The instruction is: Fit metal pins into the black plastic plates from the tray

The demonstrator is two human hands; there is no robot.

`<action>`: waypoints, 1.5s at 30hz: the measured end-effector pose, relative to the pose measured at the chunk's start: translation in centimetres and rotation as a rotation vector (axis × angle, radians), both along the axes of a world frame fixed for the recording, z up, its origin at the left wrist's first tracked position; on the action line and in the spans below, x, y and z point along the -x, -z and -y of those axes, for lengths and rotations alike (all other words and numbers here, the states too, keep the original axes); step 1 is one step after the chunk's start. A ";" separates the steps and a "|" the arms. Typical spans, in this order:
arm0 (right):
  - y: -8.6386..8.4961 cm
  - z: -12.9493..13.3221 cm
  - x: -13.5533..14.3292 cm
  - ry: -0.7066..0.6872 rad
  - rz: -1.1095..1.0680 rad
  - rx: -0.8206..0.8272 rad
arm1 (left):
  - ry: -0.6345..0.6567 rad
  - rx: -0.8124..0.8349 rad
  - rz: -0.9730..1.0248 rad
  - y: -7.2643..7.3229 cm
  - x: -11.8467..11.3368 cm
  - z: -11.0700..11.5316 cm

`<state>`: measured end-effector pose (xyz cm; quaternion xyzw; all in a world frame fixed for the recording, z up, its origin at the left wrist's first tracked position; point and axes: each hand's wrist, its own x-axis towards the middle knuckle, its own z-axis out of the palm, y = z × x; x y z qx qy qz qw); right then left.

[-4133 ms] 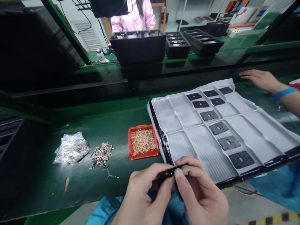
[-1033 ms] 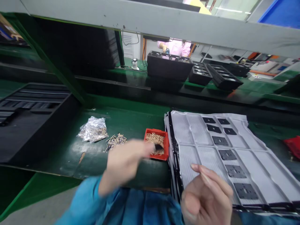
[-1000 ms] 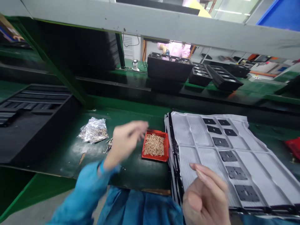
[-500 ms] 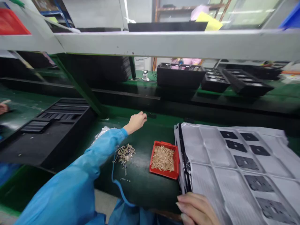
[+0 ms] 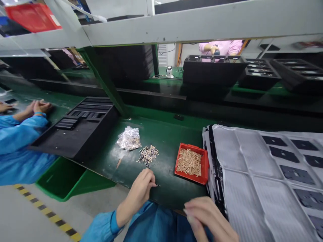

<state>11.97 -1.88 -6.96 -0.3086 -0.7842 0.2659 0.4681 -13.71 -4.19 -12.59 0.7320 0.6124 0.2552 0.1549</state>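
Blue-cuffed left hand (image 5: 141,187) beside the pile of slim parts (image 5: 148,154): a light fingertip pinch suits them. Whether it or the right hand (image 5: 210,216) grips anything, I cannot tell.

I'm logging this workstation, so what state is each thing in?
Left hand, fingers bunched
Right hand, fingers loosely bent
Small-parts pile, loose
Red tray, open, holding tan pieces
Clear bag, crumpled
Black tray, open, partly filled
White-lined tray, holding black plates
Green bin, open-topped
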 end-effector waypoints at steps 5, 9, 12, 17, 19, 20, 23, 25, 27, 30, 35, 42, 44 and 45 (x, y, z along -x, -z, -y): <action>2.4 -0.1 0.6 0.074 0.143 0.335 | 0.167 -0.091 0.064 -3.9 -2.6 -1.6; 2.7 -0.1 0.9 -0.021 0.117 0.399 | 0.301 -0.126 0.045 -5.6 -2.9 -3.5; 2.3 -0.3 0.9 -0.026 0.104 0.376 | 0.360 -0.143 0.022 -6.1 -2.8 -4.5; 2.1 -0.5 1.1 0.028 0.123 0.364 | 0.426 -0.115 -0.005 -6.9 -2.6 -5.2; 2.1 -0.6 1.1 0.031 0.135 0.368 | 0.456 -0.100 -0.008 -7.0 -2.5 -5.4; 2.1 -0.6 1.2 0.025 0.131 0.366 | 0.470 -0.094 -0.011 -7.0 -2.5 -5.5; 1.8 -0.8 1.3 0.005 0.099 0.341 | 0.495 -0.083 -0.017 -6.7 -2.5 -5.8; 1.6 -0.9 1.4 -0.002 0.085 0.325 | 0.497 -0.081 -0.015 -6.7 -2.5 -5.9; 1.4 -1.0 1.4 0.003 0.071 0.323 | 0.497 -0.081 -0.010 -6.7 -2.5 -5.8; 1.3 -1.1 1.5 0.019 0.045 0.333 | 0.510 -0.091 -0.005 -7.0 -2.5 -5.5; 1.5 -1.6 2.0 0.040 0.004 0.300 | 0.459 -0.021 0.154 -6.7 -2.7 -4.5; 2.8 -1.8 2.0 -0.019 0.005 0.450 | 0.281 -0.029 0.335 -5.1 -3.6 -4.1; 2.7 -1.9 2.0 -0.031 0.005 0.544 | 0.292 -0.070 0.336 -4.9 -3.4 -4.2; 2.5 -1.9 2.1 -0.042 0.003 0.594 | 0.304 -0.085 0.340 -4.8 -3.3 -4.2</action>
